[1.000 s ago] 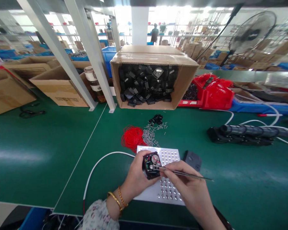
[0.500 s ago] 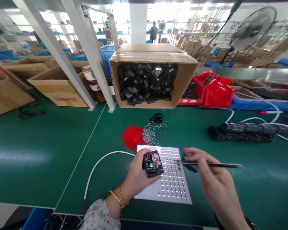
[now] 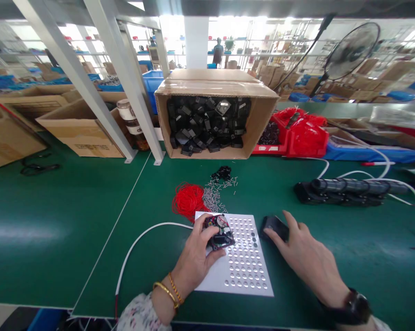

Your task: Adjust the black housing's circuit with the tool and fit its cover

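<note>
Left hand: the person's left hand [image 3: 195, 253] reaches forward, back of the hand upward, clasping a small black plastic casing with its inside exposed [image 3: 224, 240]; one finger lies over the open face, with the thumb along the near edge.
Left wrist: slightly bent, ringed by two gold bracelets [image 3: 175, 288] above a pale floral sleeve [image 3: 141, 315].
Right hand: the right hand [image 3: 306, 248] comes in from the lower right, a little blurred, its thumb on a dark, block-shaped plastic cover [image 3: 275, 225] and its fingers extending past the far right side; I cannot tell whether the grip has closed.
Right wrist: a black watch [image 3: 358, 303] sits just behind it.
Open casing: squarish and tilted, held over the upper left part of a white sheet dotted with rows of shiny silver discs [image 3: 214, 282]; a round metallic part, red wire and a circuit board show inside.
Dark cover: just right of that sheet, by the green surface [image 3: 331, 230]; its outer face looks plain.
Beyond the sheet: a coil of thin red wire [image 3: 188, 200] touching a scatter of silver pins [image 3: 212, 198], with a heap of small black pieces [image 3: 221, 173] behind.
</note>
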The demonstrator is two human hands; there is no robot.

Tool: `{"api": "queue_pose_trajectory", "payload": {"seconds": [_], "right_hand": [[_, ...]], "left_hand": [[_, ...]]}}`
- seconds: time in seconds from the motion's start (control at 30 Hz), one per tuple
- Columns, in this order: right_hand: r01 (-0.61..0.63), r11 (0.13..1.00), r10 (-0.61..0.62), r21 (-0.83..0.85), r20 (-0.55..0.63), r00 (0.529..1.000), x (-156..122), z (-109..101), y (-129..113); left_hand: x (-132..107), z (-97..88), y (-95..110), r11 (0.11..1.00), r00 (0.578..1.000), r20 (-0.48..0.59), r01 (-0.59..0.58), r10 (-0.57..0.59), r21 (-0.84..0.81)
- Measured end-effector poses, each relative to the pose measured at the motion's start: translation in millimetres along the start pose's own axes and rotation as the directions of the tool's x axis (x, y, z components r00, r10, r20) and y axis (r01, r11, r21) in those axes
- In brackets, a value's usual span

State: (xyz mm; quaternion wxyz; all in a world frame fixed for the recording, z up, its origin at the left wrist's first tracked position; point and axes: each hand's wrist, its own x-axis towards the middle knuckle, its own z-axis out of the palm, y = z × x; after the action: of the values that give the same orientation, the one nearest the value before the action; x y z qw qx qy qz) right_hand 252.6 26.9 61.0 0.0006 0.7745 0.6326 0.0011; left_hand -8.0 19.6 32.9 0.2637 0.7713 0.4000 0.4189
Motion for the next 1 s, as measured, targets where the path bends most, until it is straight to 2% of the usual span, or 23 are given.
{"api": "queue_pose_trajectory", "payload": {"seconds": [0.17, 0.33, 0.43, 0.53, 0.6, 0.63, 0.67, 0.7, 0.73, 0.77, 0.8, 0.83, 0.87, 0.9, 0.93, 1.0], "right_hand": [[0.045, 0.999, -0.044, -0.021, 0.051, 0.998, -0.1, -3.4, -3.5], [0.086, 0.996, -0.085, -0.02, 0.047, 0.995, -2.4, 0.0, -7.2], [0.098, 0.995, -0.097, -0.015, 0.05, 0.994, -4.5, 3.4, -13.2], [0.085, 0.996, -0.087, 0.029, 0.05, 0.995, -5.2, 6.1, -15.7], [0.069, 0.991, -0.073, 0.117, 0.031, 0.997, -5.1, 5.7, -12.7], [0.061, 0.973, -0.067, 0.222, 0.023, 0.997, -5.2, 4.1, -10.0], [0.042, 0.922, -0.056, 0.386, 0.026, 0.998, -5.7, 1.5, -7.1], [0.0, 0.805, -0.043, 0.594, 0.058, 0.997, -6.6, -2.4, -4.5], [-0.073, 0.602, -0.042, 0.795, 0.123, 0.992, -8.1, -7.0, -3.0], [-0.173, 0.335, -0.068, 0.926, 0.206, 0.976, -10.0, -12.0, -3.2], [-0.282, 0.069, -0.117, 0.957, 0.289, 0.95, -12.3, -16.6, -5.3], [-0.379, -0.14, -0.174, 0.915, 0.354, 0.919, -14.8, -19.9, -9.6], [-0.449, -0.275, -0.219, 0.85, 0.399, 0.89, -17.3, -21.5, -15.4], [-0.492, -0.35, -0.253, 0.797, 0.426, 0.869, -19.6, -20.9, -22.4], [-0.515, -0.383, -0.27, 0.767, 0.441, 0.856, -21.7, -18.4, -29.5], [-0.523, -0.376, -0.287, 0.765, 0.44, 0.851, -25.4, -10.4, -41.8]], "left_hand": [[-0.4, -1.8, 3.6, 0.999, 0.998, 0.057, 0.022, -0.025, 0.042], [-2.7, -0.5, 4.3, 0.995, 0.999, 0.014, 0.043, -0.042, -0.095], [-0.1, 1.1, 8.9, 0.965, 0.986, -0.015, 0.159, -0.166, -0.209], [2.3, 3.5, 11.3, 0.911, 0.953, 0.054, 0.3, -0.297, -0.282], [1.8, 5.1, 10.8, 0.889, 0.93, 0.083, 0.367, -0.358, -0.272], [1.1, 5.6, 11.0, 0.884, 0.919, 0.086, 0.393, -0.384, -0.254], [0.6, 5.8, 12.4, 0.883, 0.911, 0.084, 0.412, -0.403, -0.227], [0.5, 5.6, 15.2, 0.891, 0.91, 0.074, 0.415, -0.409, -0.186], [1.2, 5.0, 19.8, 0.908, 0.917, 0.057, 0.398, -0.394, -0.128], [2.7, 4.3, 25.8, 0.933, 0.934, 0.036, 0.356, -0.354, -0.057], [5.1, 3.5, 33.0, 0.956, 0.956, 0.018, 0.294, -0.294, 0.024], [8.3, 3.0, 40.6, 0.97, 0.975, 0.01, 0.22, -0.222, 0.106], [11.8, 3.1, 47.9, 0.972, 0.987, 0.014, 0.153, -0.158, 0.179], [15.4, 3.8, 54.5, 0.966, 0.993, 0.033, 0.106, -0.117, 0.237], [18.7, 5.2, 59.8, 0.956, 0.993, 0.062, 0.081, -0.103, 0.283], [23.5, 9.4, 65.9, 0.934, 0.985, 0.116, 0.083, -0.131, 0.348]]}}
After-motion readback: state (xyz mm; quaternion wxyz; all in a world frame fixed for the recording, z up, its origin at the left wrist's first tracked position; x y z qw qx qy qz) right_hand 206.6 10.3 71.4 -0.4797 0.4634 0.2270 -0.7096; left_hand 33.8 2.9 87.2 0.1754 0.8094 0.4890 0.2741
